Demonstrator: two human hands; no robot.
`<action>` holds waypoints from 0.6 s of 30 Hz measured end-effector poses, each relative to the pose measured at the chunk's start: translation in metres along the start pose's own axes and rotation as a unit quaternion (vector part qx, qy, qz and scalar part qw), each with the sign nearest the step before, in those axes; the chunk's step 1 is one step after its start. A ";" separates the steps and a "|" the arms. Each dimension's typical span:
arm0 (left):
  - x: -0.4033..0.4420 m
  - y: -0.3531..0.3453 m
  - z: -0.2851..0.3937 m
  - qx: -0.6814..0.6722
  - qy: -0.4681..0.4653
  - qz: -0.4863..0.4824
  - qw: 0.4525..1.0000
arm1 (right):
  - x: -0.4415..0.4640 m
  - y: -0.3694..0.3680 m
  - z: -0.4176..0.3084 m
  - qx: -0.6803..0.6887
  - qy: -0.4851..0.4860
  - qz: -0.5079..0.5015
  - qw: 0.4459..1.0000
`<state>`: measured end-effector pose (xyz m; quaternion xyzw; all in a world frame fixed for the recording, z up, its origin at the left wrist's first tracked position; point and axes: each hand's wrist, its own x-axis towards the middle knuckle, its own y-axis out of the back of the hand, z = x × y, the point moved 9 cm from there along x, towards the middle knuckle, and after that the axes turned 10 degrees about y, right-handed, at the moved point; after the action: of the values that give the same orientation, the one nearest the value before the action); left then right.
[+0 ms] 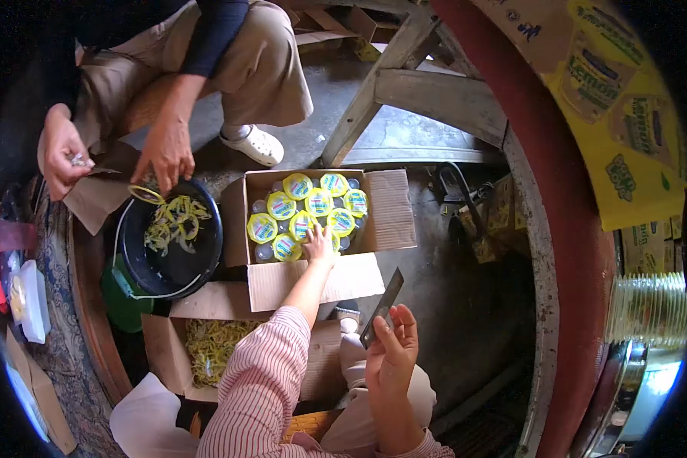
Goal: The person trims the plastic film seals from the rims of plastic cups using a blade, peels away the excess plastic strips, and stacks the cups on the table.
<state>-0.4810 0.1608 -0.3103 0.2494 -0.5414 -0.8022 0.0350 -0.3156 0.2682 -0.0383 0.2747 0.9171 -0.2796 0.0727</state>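
Note:
My left hand (319,246) reaches into an open cardboard box (391,200) and rests on the yellow-lidded cups (319,201) packed inside. Its fingertips lie among the lids near the box's front side; whether they grip a cup cannot be made out. To the right of the box, my right hand (393,343) is raised, with a dark flat blade (385,301) held between thumb and fingers, pointing up and away. Several of the cups have printed yellow lids, and clear rounded plastic shows between them.
A co-worker's hands (168,153) are over a black bucket (215,259) holding yellow strips. Below it, another cardboard box (160,347) holds more strips. A wooden frame (435,95) stands behind; stacked clear cups (649,305) and a red table edge (580,267) are at right.

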 end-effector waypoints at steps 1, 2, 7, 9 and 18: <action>0.004 -0.001 0.000 0.009 0.006 0.005 1.000 | 0.000 0.000 0.000 -0.006 0.001 -0.001 1.000; 0.011 -0.008 0.001 0.046 0.010 -0.024 0.999 | -0.001 -0.002 -0.001 -0.012 0.002 -0.004 1.000; 0.012 -0.008 0.004 0.076 0.022 -0.057 0.995 | -0.013 -0.012 0.005 -0.021 -0.027 -0.021 0.999; 0.016 -0.017 0.004 0.090 0.034 -0.086 0.992 | -0.013 -0.013 0.005 -0.015 -0.019 -0.033 0.999; -0.001 0.047 0.026 -0.057 -0.101 0.048 0.992 | -0.013 -0.012 0.009 -0.056 0.016 -0.059 0.997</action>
<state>-0.5019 0.1638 -0.2612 0.1389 -0.5068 -0.8502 0.0327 -0.3114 0.2487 -0.0366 0.2201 0.9470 -0.2269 0.0570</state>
